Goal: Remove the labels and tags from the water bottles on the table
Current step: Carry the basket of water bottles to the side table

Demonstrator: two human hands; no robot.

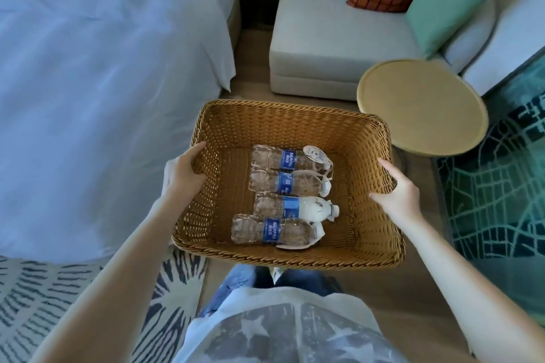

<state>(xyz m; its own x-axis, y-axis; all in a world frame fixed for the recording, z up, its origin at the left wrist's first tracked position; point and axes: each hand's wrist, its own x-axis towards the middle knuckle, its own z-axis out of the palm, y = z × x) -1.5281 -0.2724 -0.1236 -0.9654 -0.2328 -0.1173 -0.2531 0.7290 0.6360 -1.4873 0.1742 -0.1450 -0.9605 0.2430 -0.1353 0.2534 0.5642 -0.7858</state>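
bottles of clear plastic [265,181], blue-labelled, lie in a tan woven basket [283,115]. left hand [185,169] grips one rim, right hand [398,190] the opposite.

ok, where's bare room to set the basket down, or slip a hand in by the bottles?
Round table top, far-right of the basket, is bare. Four bottles crowd mid-basket, side by side, tags at the necks. Bare weave runs between their bases and the left wall, and between the caps and the right wall.
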